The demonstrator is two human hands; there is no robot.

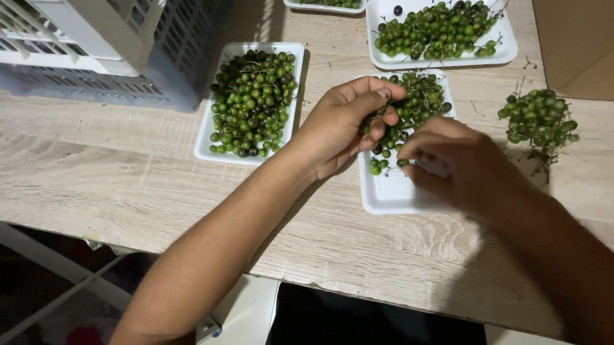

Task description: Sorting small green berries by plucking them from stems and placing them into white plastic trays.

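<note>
On the pale wood-grain table (113, 178), the left hand (340, 126) pinches a cluster of small green berries on stems (399, 121) over the middle white foam tray (389, 193). The right hand (459, 165) curls narrow at that tray's near side, fingertips on a few berries; whether it grips any I cannot tell. This tray is filled only at its far end. The left white foam tray (205, 144) looks full, and 2 more far trays (509, 50) hold berries. A loose green bunch (540, 120) lies on the right, untrayed. A grey plastic crate (119, 40) stands far left.
</note>
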